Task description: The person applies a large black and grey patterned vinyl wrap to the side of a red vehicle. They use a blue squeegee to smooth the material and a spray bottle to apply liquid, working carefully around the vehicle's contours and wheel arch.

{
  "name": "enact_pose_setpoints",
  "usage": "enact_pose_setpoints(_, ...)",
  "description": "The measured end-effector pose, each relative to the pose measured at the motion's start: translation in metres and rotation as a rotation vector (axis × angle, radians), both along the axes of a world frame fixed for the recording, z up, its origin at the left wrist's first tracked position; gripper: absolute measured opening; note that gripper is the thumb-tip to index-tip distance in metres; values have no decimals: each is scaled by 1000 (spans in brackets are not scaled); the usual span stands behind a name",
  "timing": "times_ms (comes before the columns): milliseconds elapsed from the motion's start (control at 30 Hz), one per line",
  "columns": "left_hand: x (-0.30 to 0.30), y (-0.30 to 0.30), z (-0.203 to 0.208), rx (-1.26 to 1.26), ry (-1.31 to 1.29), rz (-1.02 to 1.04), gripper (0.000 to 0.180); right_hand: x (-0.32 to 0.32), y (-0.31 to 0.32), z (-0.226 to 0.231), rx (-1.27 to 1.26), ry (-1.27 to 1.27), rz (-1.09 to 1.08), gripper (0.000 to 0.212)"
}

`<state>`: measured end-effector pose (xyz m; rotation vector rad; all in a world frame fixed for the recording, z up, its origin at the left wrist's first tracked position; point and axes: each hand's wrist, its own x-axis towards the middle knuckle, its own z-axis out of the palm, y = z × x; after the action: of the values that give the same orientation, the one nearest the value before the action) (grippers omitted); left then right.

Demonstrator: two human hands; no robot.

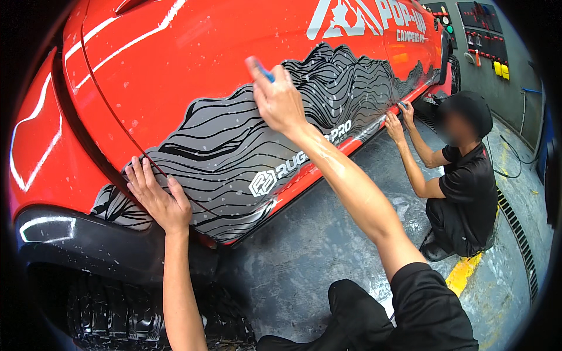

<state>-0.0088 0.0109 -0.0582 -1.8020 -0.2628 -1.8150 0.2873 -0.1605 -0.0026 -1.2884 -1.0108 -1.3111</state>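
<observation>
A grey and black decal (228, 140) with wavy contour lines and white lettering runs along the lower side of a red vehicle (193, 52). Spread flat over the decal's near end, by the door seam, is my left hand (161, 196), fingers apart and holding nothing. Higher up and further right, my right hand (281, 102) is closed round a small blue squeegee (265, 72) at the decal's upper edge. Motion smears the fingertips there, and most of the squeegee is hidden by the hand. Droplets dot the paint and decal.
A co-worker (468, 169) in black squats on the right, both hands at the decal's far lower edge. A black fender flare (88, 245) and tyre (117, 310) are at lower left. Tools hang on a wall board (483, 35). A drain grate (518, 240) crosses the floor.
</observation>
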Motion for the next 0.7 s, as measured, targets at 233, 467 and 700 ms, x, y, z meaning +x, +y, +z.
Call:
enact_pose_setpoints(233,-2,1,-1,1,4,16,65,30,-3,13,71,93,-93,61)
enact_pose_setpoints(467,4,-4,2,37,8,-13,64,102,-32,29,233,236,-121,54)
enact_pose_setpoints(700,0,-2,3,55,14,16,63,95,-30,23,125,133,-67,52)
